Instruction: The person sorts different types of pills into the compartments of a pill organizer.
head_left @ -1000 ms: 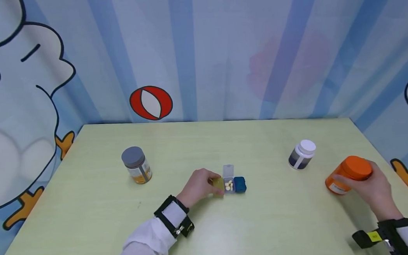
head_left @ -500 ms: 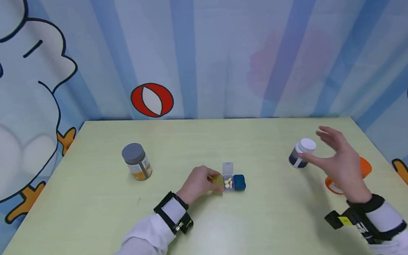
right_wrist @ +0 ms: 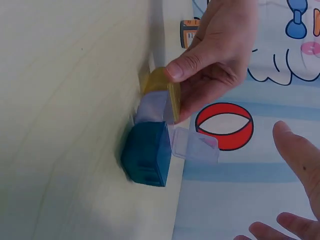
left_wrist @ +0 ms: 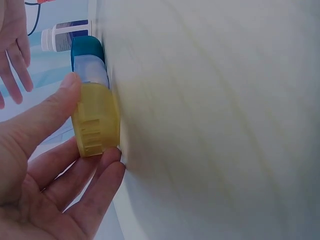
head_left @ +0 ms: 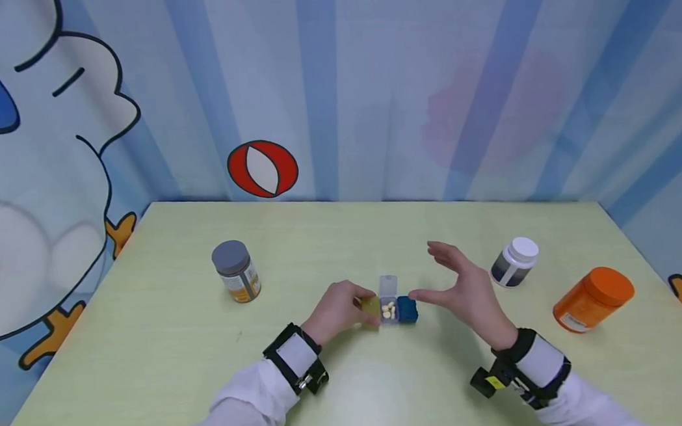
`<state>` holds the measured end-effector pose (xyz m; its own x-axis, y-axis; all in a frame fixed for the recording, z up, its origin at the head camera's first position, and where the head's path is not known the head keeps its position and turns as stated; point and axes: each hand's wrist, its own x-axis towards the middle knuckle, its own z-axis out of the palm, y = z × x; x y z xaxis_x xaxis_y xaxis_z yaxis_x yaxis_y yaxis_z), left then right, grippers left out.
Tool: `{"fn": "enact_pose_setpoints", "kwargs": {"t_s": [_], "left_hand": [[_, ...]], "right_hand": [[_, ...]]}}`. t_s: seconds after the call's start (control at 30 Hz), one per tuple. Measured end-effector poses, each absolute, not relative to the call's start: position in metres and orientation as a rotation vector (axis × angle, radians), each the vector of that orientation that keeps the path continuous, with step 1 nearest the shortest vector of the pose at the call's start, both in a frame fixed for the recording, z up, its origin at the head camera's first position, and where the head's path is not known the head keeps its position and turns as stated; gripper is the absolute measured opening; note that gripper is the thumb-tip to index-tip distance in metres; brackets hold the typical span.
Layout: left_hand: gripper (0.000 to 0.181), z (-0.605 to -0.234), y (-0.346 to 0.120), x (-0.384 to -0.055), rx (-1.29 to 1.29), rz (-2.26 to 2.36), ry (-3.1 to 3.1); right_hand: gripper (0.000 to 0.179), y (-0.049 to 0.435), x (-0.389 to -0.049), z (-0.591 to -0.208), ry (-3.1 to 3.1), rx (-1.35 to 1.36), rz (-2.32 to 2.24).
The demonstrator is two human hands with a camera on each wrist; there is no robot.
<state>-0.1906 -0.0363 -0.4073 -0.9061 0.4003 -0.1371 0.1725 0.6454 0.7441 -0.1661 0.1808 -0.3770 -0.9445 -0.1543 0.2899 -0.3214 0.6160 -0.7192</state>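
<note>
A small pill organizer (head_left: pixel 389 300) stands mid-table, with a yellow, a clear and a teal compartment side by side. The lid (right_wrist: pixel 196 145) of the clear middle one is raised, and several pale pills (head_left: pixel 389 311) lie inside. My left hand (head_left: pixel 340 309) grips the yellow compartment (left_wrist: pixel 97 119) at its outer end, thumb on one side and fingers on the other. Close to the teal compartment (right_wrist: pixel 146 154) is my right hand (head_left: pixel 470 296), thumb and fingers spread apart and holding nothing. In the head view its thumb tip overlaps the teal edge; contact cannot be told.
Toward the right, an orange bottle (head_left: pixel 594 298) and a white-capped bottle (head_left: pixel 514 262) stand on the table (head_left: pixel 340 395). A grey-lidded jar (head_left: pixel 236 271) stands to the left. Behind the table hangs a striped blue curtain (head_left: pixel 363 94) with cartoon prints.
My right hand has let go of the orange bottle, leaving it standing, and has moved left past the white-capped bottle to the pill organizer. My left hand has kept its grip.
</note>
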Motion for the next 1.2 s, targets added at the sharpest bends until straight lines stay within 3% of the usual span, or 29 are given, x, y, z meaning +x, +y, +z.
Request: {"fn": "enact_pose_setpoints", "kwargs": {"t_s": [0.57,0.7,0.97,1.07,1.2], "left_hand": [[0.049,-0.407,-0.035,-0.191,0.526,1.109,2.588],[0.049,-0.408,-0.036,-0.191,0.527,1.102,2.594],[0.047,-0.408,-0.04,-0.191,0.532,1.135,2.591],[0.047,-0.407,-0.04,-0.191,0.547,1.126,2.6],[0.046,-0.406,-0.038,-0.191,0.558,1.09,2.612]], "right_hand": [[0.083,0.143,-0.166,-0.404,-2.845,0.505,1.269],[0.07,0.143,-0.164,-0.398,-2.857,0.488,1.211],[0.02,0.144,-0.167,-0.394,-2.857,0.603,1.172],[0.015,0.145,-0.169,-0.402,-2.845,0.663,1.17],[0.022,0.145,-0.171,-0.41,-2.854,0.684,1.143]]}}
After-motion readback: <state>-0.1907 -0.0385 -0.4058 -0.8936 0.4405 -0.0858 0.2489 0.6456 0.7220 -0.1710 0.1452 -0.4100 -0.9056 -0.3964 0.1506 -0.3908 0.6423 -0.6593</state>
